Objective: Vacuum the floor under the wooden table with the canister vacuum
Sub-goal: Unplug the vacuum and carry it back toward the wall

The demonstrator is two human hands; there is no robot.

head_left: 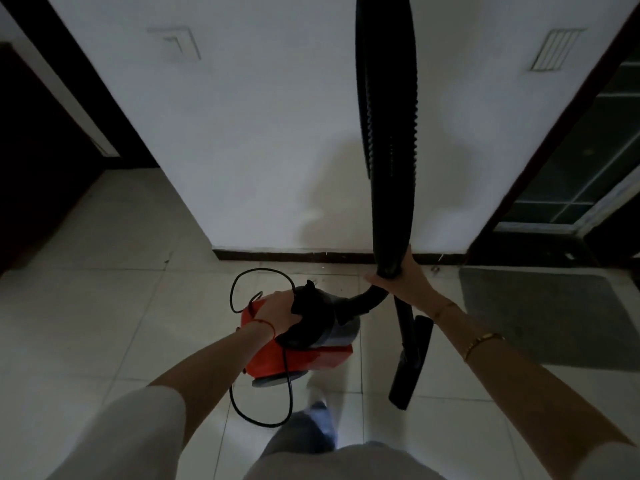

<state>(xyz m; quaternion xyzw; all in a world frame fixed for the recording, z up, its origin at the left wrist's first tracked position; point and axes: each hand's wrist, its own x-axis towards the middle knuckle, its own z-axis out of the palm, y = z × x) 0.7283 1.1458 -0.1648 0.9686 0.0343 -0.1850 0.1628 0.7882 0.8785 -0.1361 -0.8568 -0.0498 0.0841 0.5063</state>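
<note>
Under left hand [280, 315] grip: canister vacuum [304, 355]; right hand [403, 278] holds hose [389, 133].

Glossy red plastic vacuum [277, 355], ribbed black hose [391, 133], polished tiles [104, 323].

Your hose [389, 133] loop runs out the top edge, so you can't see where it bends back. Your left hand [280, 315] covers the canister vacuum [298, 355] handle; grip itself is hidden under the palm. Right hand [403, 278] wraps the hose end, fingertips out of sight behind it. Wand [405, 317] top is hidden behind that hand. Floor nozzle [412, 362] underside not visible. Power cord [259, 407] end disappears behind your leg [304, 434], which is motion-blurred at lower centre. Doorway at far left is too dark to read. Mat [540, 313] at right is cut by the frame edge.
</note>
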